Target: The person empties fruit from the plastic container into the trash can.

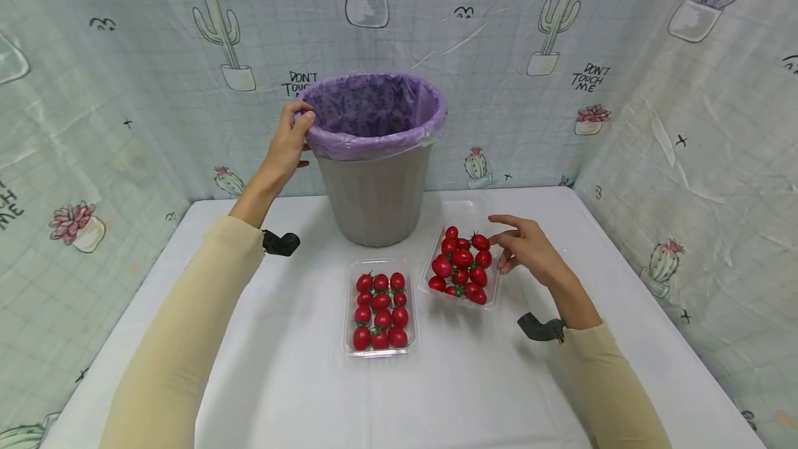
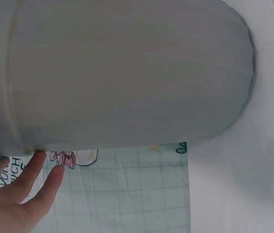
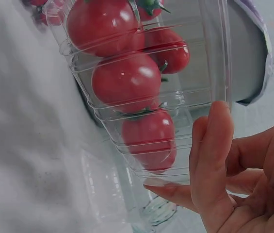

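A grey trash bin (image 1: 377, 192) lined with a purple plastic bag (image 1: 374, 146) stands at the back of the table. My left hand (image 1: 291, 137) grips its rim at the left, thumb over the bag's folded edge and other fingers down the outer wall. My right hand (image 1: 526, 248) holds a clear plastic box (image 1: 495, 289) of red cherry tomatoes (image 1: 461, 258) by its right side. In the right wrist view, fingertips lie at the box's rim and lower corner. The box sits tilted, a shadow beneath its near edge.
A second clear box (image 1: 381, 353) of cherry tomatoes in neat rows lies flat, left of the held one. Behind the held box lies a clear plastic piece (image 1: 460, 209). Cactus-print cloth (image 1: 499, 123) hangs behind and beside the white table (image 1: 299, 380).
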The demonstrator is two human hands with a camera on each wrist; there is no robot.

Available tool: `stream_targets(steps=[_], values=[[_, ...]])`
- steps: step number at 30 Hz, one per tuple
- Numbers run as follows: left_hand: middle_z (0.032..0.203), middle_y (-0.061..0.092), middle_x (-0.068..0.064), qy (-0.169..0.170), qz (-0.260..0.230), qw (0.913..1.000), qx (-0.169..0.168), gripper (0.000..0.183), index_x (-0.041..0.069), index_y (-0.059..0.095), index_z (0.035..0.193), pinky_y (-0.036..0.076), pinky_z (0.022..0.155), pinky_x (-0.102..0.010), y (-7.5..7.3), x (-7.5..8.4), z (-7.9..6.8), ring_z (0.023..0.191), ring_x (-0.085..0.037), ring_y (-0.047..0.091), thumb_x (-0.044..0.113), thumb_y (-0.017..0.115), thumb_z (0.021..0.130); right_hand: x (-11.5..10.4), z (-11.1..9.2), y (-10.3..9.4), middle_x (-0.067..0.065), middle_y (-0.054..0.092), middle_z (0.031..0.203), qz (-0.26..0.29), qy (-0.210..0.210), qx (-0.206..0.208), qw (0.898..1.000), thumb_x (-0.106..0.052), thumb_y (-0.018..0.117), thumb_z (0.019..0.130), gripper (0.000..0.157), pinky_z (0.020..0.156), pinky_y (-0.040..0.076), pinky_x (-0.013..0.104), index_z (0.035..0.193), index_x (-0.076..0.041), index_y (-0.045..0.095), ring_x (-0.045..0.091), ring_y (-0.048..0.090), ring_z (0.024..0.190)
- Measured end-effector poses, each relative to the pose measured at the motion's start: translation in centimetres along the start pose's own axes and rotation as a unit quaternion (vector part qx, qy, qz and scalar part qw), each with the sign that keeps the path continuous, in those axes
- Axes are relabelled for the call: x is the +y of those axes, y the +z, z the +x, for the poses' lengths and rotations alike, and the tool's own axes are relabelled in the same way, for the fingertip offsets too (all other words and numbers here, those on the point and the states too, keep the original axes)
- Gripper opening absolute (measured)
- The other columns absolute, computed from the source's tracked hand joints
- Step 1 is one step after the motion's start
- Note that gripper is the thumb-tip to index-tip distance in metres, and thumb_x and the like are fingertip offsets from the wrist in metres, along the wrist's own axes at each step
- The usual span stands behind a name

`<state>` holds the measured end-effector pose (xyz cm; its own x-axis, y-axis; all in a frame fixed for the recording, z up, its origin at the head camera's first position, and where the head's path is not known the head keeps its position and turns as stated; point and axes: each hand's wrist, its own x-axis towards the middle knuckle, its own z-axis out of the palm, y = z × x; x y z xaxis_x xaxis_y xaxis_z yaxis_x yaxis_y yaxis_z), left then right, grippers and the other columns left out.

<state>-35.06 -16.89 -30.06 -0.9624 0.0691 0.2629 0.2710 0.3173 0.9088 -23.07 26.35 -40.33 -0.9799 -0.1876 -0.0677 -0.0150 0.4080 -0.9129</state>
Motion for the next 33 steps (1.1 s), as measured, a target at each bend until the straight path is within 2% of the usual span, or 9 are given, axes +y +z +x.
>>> stream_targets(steps=[8,15,19,24,33], values=[[0.162,0.033,-0.014,0.000,0.001,1.0000,-0.003,0.051,0.031,0.037,0.141,0.042,0.102,-0.067,-0.1,-0.1,-0.1,0.124,-0.042,0.054,0.062,0.039,0.100,-0.4,-0.1,-0.1,0.038,0.061,0.131,0.011,-0.010,0.009,1.000,-0.002,0.043,0.102,0.055,0.060,0.060,0.030,0.157,0.000,0.037,0.012,0.062,0.056],[0.161,0.036,-0.011,-0.003,0.005,1.0000,0.001,0.048,0.036,0.038,0.138,0.044,0.093,-0.054,-0.1,-0.1,0.0,0.127,-0.042,0.056,0.063,0.040,0.099,-0.8,-0.3,-0.5,0.038,0.061,0.131,0.008,-0.008,0.029,1.000,-0.004,0.044,0.103,0.055,0.059,0.060,0.030,0.157,0.000,0.037,0.012,0.063,0.057],[0.162,0.036,-0.011,0.000,0.005,1.0000,0.002,0.049,0.034,0.038,0.140,0.044,0.089,-0.051,-0.2,-0.1,0.0,0.127,-0.043,0.056,0.062,0.039,0.100,-1.4,-0.2,-0.8,0.039,0.061,0.131,0.005,-0.017,0.028,0.999,-0.004,0.044,0.102,0.055,0.060,0.060,0.029,0.157,0.001,0.037,0.012,0.063,0.056],[0.161,0.037,-0.011,0.001,0.004,1.0000,0.005,0.048,0.034,0.039,0.139,0.044,0.089,-0.051,-0.2,-0.2,0.0,0.125,-0.042,0.056,0.062,0.039,0.100,-2.7,0.0,-1.3,0.038,0.062,0.130,-0.005,-0.027,0.033,0.999,-0.003,0.044,0.102,0.056,0.059,0.060,0.028,0.157,0.001,0.037,0.013,0.063,0.054],[0.163,0.034,-0.011,-0.001,0.003,1.0000,-0.002,0.049,0.034,0.037,0.140,0.043,0.096,-0.059,-0.1,0.0,0.0,0.130,-0.045,0.054,0.063,0.039,0.100,-6.1,0.2,-2.6,0.037,0.061,0.133,-0.019,-0.037,0.038,0.998,-0.004,0.045,0.103,0.056,0.058,0.059,0.028,0.158,-0.002,0.036,0.013,0.062,0.053]])
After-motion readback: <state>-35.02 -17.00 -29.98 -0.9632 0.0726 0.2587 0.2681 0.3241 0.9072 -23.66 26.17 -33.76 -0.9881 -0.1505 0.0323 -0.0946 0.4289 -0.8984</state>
